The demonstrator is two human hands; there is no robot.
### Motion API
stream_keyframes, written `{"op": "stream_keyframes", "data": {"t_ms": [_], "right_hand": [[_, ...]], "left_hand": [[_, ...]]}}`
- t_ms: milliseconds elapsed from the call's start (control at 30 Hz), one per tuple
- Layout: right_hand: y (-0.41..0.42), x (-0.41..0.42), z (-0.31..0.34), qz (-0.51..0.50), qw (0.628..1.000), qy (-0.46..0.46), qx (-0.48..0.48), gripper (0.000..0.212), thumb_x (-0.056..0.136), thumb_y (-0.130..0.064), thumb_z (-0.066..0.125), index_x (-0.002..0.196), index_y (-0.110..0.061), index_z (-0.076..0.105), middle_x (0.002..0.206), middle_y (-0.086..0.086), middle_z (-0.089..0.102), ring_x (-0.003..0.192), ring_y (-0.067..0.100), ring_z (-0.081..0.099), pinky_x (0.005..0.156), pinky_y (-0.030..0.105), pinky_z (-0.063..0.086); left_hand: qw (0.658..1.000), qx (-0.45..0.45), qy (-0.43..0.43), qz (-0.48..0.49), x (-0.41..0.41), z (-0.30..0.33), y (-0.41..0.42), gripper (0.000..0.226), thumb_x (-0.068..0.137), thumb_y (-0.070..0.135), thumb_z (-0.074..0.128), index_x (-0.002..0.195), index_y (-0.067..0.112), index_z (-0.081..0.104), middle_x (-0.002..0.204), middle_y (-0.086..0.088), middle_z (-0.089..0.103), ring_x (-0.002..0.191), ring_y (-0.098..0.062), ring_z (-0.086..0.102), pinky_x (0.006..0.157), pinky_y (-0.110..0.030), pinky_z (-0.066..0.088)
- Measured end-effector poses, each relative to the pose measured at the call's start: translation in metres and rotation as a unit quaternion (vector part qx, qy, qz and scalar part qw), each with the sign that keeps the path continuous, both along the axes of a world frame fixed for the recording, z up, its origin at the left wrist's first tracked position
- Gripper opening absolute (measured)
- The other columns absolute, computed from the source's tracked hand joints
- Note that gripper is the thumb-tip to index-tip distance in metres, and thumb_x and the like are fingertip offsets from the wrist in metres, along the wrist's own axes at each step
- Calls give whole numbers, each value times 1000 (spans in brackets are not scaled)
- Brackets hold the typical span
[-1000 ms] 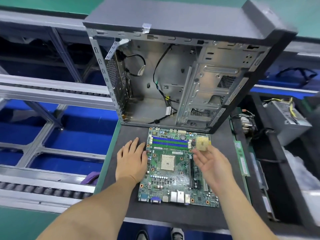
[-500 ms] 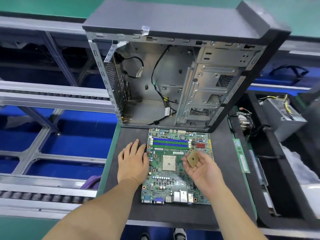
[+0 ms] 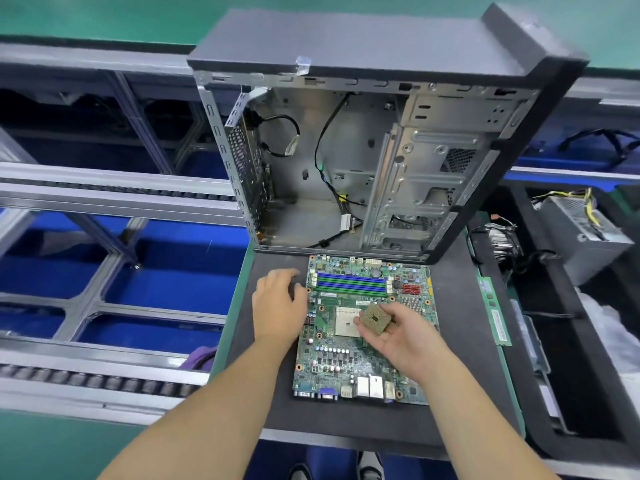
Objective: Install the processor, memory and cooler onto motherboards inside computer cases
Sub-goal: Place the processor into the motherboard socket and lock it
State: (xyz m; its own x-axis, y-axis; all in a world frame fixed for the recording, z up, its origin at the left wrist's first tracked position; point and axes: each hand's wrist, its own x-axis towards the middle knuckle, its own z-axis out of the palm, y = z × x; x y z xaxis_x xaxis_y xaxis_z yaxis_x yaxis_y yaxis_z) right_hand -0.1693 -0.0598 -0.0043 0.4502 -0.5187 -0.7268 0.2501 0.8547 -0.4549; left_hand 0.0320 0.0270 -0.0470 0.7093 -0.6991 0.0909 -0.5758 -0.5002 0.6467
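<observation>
Gold-pinned processor [image 3: 375,318], pinched in the right hand [image 3: 403,336], hides part of the socket [image 3: 346,321]; the left hand [image 3: 278,304] rests loose-fingered at the motherboard [image 3: 349,362] edge.

Processor [image 3: 375,318] now over socket [image 3: 347,321]

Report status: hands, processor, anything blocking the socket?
Right hand pinches processor, tilted, just above socket. Left hand rests at motherboard left edge. Socket unobstructed.
</observation>
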Motion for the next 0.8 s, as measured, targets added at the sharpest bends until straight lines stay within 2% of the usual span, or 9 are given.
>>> {"op": "stream_keyframes", "data": {"t_ms": [67, 133, 267, 367, 433, 500, 667, 733, 800], "right_hand": [[-3, 3, 2, 18, 999, 3, -30, 28, 97, -6, 64, 124, 0, 56, 122, 31, 62, 109, 44, 69, 75, 43, 63], [-6, 7, 3, 47, 993, 35, -104, 26, 94, -6, 68, 119, 0, 60, 119, 28, 66, 106, 41, 71, 78, 44, 62], [-7, 10, 5, 115, 932, 140, -315, 31, 90, -4, 75, 118, -14, 67, 110, 7, 76, 96, 25, 76, 86, 40, 61], [-8, 5, 6, 193, 857, 183, -441, 45, 87, 3, 76, 115, -30, 67, 129, -5, 68, 98, 7, 73, 83, 25, 59], [-10, 2, 6, 235, 815, 197, -491, 52, 86, 2, 77, 120, -35, 64, 136, -8, 61, 104, 0, 70, 88, 17, 55], [-10, 0, 5, 258, 787, 200, -524, 59, 85, -1, 80, 120, -43, 60, 138, -14, 55, 107, -5, 67, 91, 12, 51], [-8, -2, -3, 263, 780, 176, -539, 70, 83, 1, 81, 126, -49, 58, 131, -26, 50, 113, 2, 66, 96, 16, 52], [-8, -2, -3, 262, 776, 171, -548, 77, 82, 0, 82, 130, -56, 57, 131, -30, 49, 115, 2, 66, 96, 14, 50], [-9, -3, -4, 255, 773, 169, -555, 81, 82, 0, 82, 129, -61, 56, 136, -22, 47, 116, 3, 65, 98, 16, 50]], "left_hand": [[998, -32, 23, -44, -6, 23, -17, 17, 91, 23, 52, 100, 28, 66, 90, 13, 63, 85, -8, 55, 77, -34, 47], [984, -18, 123, -125, -13, 42, -34, 14, 90, 26, 54, 91, 33, 66, 80, 17, 62, 69, -1, 55, 65, -27, 44], [905, 33, 306, -294, -22, 60, -53, 17, 89, 18, 70, 104, 26, 68, 93, 11, 65, 75, 1, 60, 72, -17, 47], [865, 78, 317, -380, -19, 59, -51, 48, 82, 12, 79, 122, 29, 58, 115, 12, 61, 94, 4, 65, 82, -17, 53], [859, 113, 302, -399, -16, 56, -47, 67, 79, 11, 82, 133, 34, 50, 130, 5, 56, 116, -16, 61, 98, -36, 52], [861, 120, 299, -393, -15, 52, -46, 82, 76, 9, 83, 142, 36, 41, 133, 2, 55, 122, -24, 57, 104, -45, 48], [868, 111, 307, -374, -17, 44, -43, 92, 72, 6, 86, 146, 36, 40, 121, 6, 63, 109, -23, 63, 97, -44, 52], [871, 95, 302, -375, -16, 44, -42, 85, 72, 4, 85, 138, 40, 46, 118, 9, 65, 106, -13, 64, 95, -35, 54], [877, 82, 287, -377, -18, 44, -42, 80, 72, 7, 86, 134, 42, 48, 117, 12, 63, 98, 1, 62, 91, -27, 53]]}}
